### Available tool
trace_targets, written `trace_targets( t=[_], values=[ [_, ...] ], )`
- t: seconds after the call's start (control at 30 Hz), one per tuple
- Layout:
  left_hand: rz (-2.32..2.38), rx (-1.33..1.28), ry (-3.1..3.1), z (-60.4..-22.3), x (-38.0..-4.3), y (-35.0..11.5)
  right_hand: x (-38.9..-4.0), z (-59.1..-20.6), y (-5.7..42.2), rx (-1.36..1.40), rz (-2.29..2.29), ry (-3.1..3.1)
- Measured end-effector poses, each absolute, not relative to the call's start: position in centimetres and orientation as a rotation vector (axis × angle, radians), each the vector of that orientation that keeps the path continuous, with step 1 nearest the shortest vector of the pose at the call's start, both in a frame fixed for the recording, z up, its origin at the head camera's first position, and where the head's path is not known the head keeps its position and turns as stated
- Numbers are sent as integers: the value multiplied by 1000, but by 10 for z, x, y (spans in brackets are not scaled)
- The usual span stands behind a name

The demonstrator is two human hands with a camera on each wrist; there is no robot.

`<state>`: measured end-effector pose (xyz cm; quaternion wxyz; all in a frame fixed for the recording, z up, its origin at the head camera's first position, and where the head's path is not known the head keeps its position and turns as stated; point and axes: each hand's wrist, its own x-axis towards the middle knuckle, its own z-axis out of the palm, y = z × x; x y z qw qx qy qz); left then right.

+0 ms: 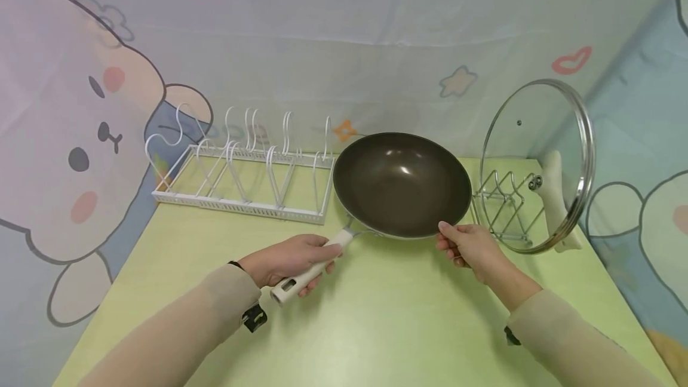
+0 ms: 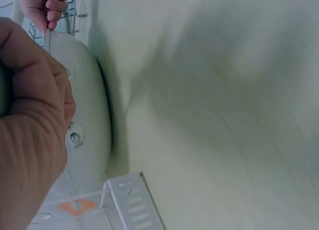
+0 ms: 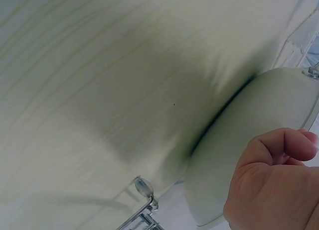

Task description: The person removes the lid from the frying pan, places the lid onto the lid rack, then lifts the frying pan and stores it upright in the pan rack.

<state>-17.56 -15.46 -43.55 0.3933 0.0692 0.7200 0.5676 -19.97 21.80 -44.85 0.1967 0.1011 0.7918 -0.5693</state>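
Observation:
A wok (image 1: pixel 400 187) with a dark inside and a pale outer wall is in the middle of the head view, its mouth tilted toward me. My left hand (image 1: pixel 292 258) grips its cream handle (image 1: pixel 287 287), fingers curled round it. With thumb and bent fingers, my right hand (image 1: pixel 473 248) pinches the rim at the near right. Both wrist views show the wok's pale outside (image 2: pixel 92 110) close to the tabletop, with a shadow under it. The left wrist view also shows a rivet (image 2: pixel 75 137) on the wok's side. The handle is mostly hidden there by my left hand.
A white rack (image 1: pixel 242 208) with upright wire dividers stands left of the wok. On the right, a glass lid (image 1: pixel 537 166) with a steel rim and cream handle stands upright in a small metal wire rack (image 1: pixel 507 202). A patterned cloth (image 1: pixel 376 58) hangs behind the green table (image 1: pixel 371 315).

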Motion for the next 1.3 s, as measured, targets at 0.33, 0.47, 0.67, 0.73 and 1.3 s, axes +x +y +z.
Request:
trace_targets(
  t=[0.33, 0.47, 0.67, 0.73, 1.3],
  values=[
    [1530, 95, 1756, -440, -169, -142, -208, -449, 224, 269, -1595, 2236],
    [1552, 72, 1756, -440, -166, -136, -211, -448, 227, 272, -1591, 2233],
    [1613, 33, 1742, -442, -157, -122, -216, -448, 230, 282, -1589, 2252],
    [1638, 28, 1719, -444, -152, -116, -218, -449, 231, 298, -1592, 2255],
    [1893, -33, 1477, -461, -126, -76, -230, -452, 233, 374, -1611, 2335]
  ],
)
